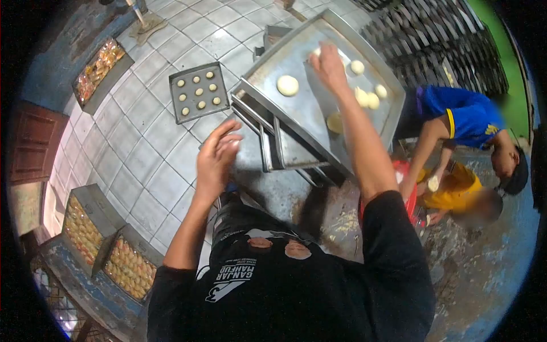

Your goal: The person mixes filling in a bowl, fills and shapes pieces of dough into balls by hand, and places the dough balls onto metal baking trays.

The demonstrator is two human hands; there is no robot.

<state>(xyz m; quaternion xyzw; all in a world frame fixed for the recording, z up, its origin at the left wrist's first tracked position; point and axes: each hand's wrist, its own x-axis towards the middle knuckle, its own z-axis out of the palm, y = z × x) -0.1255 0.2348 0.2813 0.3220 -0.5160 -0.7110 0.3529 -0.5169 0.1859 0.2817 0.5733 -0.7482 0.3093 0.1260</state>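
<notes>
My right hand [330,68] is over a wide metal work tray [316,34], its fingers curled down on a piece of pale dough [315,52] that they partly hide. On the same tray lie a larger dough ball [287,85], a smaller dough ball [357,67] and a cluster of dough pieces [367,98]. A round yellowish item [335,122] sits near my right forearm. My left hand [219,151] hangs in the air left of the tray, slightly blurred, fingers loosely bent and apart, holding nothing.
A square baking pan [176,108] with rows of dough balls sits on the tiled floor. More trays [285,145] are stacked under the work tray. Bins of wrapped buns [131,265] stand lower left. Two people [464,117] handle dough by a red tub [401,174]; dark pans [433,40] are piled behind.
</notes>
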